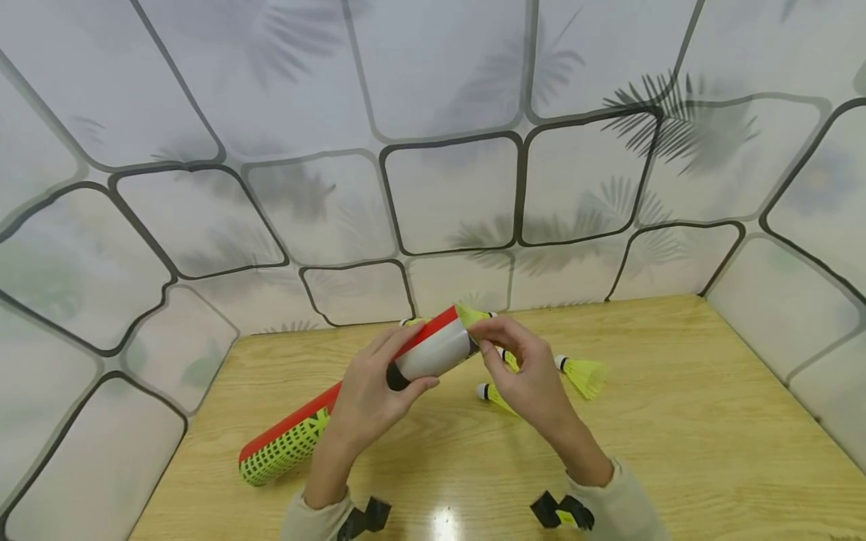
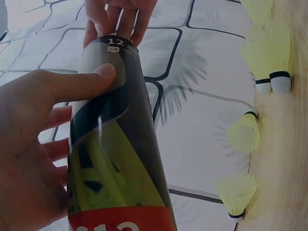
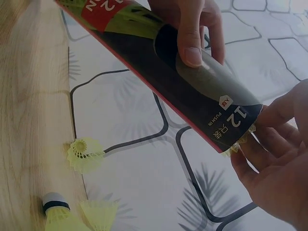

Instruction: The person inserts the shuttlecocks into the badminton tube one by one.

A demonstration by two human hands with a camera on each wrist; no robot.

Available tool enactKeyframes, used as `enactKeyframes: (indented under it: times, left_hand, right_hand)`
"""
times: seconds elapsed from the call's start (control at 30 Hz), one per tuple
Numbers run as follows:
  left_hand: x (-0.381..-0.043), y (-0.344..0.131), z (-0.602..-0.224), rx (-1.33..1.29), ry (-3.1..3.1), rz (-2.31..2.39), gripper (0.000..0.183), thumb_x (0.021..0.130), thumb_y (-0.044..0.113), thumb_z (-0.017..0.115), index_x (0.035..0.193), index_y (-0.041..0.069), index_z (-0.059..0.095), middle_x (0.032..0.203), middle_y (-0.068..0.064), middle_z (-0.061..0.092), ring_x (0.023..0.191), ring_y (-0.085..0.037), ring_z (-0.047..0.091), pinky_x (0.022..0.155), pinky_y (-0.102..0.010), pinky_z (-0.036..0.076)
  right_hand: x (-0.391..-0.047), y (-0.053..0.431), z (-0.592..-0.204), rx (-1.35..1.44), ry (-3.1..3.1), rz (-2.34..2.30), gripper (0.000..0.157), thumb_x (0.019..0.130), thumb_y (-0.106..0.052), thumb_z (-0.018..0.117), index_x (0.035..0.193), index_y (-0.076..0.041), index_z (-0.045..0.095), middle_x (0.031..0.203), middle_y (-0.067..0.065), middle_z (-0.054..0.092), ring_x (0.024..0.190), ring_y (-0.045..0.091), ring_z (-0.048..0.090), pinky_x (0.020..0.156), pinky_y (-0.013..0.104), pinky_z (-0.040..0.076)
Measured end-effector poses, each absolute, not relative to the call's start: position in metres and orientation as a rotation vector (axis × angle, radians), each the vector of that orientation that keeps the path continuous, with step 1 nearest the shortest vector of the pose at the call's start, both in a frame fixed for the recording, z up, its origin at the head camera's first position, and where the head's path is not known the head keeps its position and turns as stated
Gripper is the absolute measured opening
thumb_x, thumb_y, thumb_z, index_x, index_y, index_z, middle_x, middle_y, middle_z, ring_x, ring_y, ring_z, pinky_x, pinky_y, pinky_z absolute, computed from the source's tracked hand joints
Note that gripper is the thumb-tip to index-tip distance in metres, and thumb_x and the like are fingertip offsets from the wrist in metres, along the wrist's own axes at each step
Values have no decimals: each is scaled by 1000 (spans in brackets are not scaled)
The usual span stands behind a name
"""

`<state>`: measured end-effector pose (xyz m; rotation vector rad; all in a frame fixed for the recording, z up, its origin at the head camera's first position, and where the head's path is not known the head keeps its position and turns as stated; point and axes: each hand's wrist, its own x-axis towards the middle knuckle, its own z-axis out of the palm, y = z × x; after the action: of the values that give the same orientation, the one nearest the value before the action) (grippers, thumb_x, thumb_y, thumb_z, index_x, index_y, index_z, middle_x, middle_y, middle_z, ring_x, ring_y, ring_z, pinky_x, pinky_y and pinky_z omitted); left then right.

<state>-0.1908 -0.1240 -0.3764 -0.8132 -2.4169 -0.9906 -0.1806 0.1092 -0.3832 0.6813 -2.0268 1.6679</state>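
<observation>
My left hand (image 1: 368, 402) grips a long shuttlecock tube (image 1: 436, 353) printed in red, green and grey, its thumb along the near side. The tube slants up to the right, its far end raised above the table. At that end, the fingers of my right hand (image 1: 531, 379) are curled at the mouth. A yellow shuttlecock's skirt edge (image 3: 234, 148) pokes out there, pinched by the right fingertips; the rest of it is hidden inside the tube.
Several loose yellow shuttlecocks lie on the wooden table (image 1: 697, 421), one (image 1: 585, 377) to the right of my right hand and another (image 1: 497, 396) partly behind it. A patterned fabric wall (image 1: 453, 199) encloses the table's back and sides.
</observation>
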Motion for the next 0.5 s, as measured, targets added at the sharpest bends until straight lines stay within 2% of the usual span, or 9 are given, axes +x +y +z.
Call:
enactKeyframes:
  times: [0.13,0.33,0.5]
  left_hand:
    - [-191,-124,-376,-818,-2409,-991,72,79,24,92,143,18,59,128,-3,63,106,-20,65,85,-42,56]
    - [-192,-124,-377,-820,-2410,-978,73,78,23,92,143,16,59,128,-4,64,107,-21,65,85,-42,56]
    - [-193,-125,-378,-818,-2423,-966,72,79,24,92,143,16,59,129,-4,63,106,-21,65,85,-42,56]
  right_hand:
    - [-182,109,-383,713,-2026,1720,21,99,10,56,116,2,65,116,12,68,114,26,67,93,26,53]
    - [-184,109,-384,739,-2040,1754,20,101,10,51,118,2,60,118,16,69,113,26,67,83,26,53]
    - [-183,110,-384,738,-2023,1770,23,100,11,54,120,2,61,120,13,66,118,27,65,95,31,53]
